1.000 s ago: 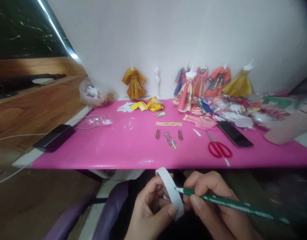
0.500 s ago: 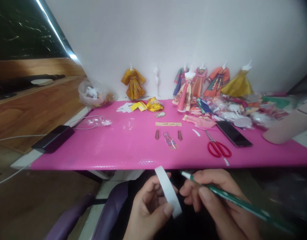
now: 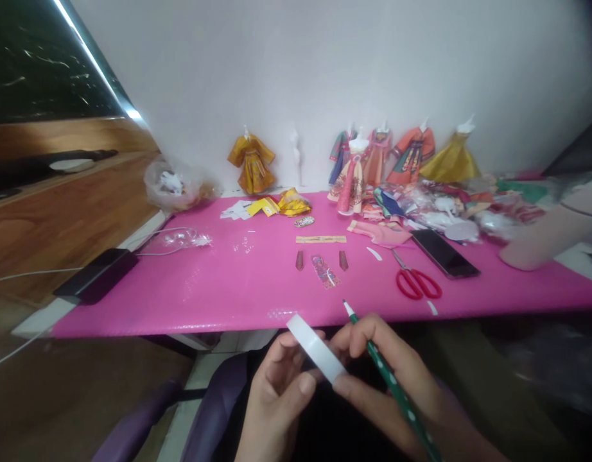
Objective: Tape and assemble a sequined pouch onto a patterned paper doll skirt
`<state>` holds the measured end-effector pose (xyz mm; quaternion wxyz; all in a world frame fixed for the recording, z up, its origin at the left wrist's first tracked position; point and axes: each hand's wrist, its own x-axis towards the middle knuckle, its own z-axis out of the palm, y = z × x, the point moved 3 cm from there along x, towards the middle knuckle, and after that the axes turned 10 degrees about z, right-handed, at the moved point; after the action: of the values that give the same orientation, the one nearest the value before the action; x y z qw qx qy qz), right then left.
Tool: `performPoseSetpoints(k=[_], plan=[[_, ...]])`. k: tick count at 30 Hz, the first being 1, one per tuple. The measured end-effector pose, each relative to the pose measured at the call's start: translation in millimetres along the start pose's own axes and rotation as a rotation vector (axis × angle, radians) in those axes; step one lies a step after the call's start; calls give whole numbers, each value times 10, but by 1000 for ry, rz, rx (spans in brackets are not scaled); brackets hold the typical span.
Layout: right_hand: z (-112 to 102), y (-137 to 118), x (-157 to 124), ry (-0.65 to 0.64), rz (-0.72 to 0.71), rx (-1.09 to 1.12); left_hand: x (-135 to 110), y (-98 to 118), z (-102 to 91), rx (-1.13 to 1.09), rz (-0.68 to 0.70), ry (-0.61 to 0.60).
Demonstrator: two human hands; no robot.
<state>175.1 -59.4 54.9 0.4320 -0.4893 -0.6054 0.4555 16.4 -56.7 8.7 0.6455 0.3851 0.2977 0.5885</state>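
Note:
Below the table's front edge, my left hand [image 3: 282, 391] is closed round a roll of white tape [image 3: 315, 346], seen mostly from its outer edge. The thumb of my right hand [image 3: 392, 366] presses on the roll's lower end, with its fingertips close behind. A green pencil [image 3: 392, 382] with white dots is tucked in that same hand, its tip pointing up toward the table. Nearest on the pink tabletop [image 3: 219, 282] lie a patterned fabric strip [image 3: 325, 272], two small dark tabs, one being the left tab [image 3: 299, 260], and a long beige strip [image 3: 321, 239].
Red-handled scissors [image 3: 416, 282] and a black phone [image 3: 445, 253] lie to the right. Dressed doll forms, including one in yellow [image 3: 252, 162], stand along the wall. A pile of bagged fabric [image 3: 450, 208] covers the back right. A black box [image 3: 96, 276] with cables sits left.
My right hand has moved left and its thumb now touches the tape roll. The pencil has swung steeper, tip higher. The roll has tilted further. The whole view shifted slightly.

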Motion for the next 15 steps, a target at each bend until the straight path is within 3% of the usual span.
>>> performPoseSetpoints(k=[2, 7, 9, 12, 13, 15], plan=[[-113, 11, 11, -6, 2, 22, 3, 27, -60, 114, 93, 10], [-226, -12, 9, -153, -8, 108, -6, 219, -196, 398, 407, 279], [-214, -27, 10, -190, -29, 131, 14, 263, -174, 490, 399, 170], [-217, -55, 22, -226, -36, 119, 40, 235, -114, 576, 271, -196], [-226, -63, 27, -239, -28, 104, 38, 215, -113, 585, 236, -265], [-250, -74, 34, -240, -21, 67, 34, 181, -134, 570, 211, -276]])
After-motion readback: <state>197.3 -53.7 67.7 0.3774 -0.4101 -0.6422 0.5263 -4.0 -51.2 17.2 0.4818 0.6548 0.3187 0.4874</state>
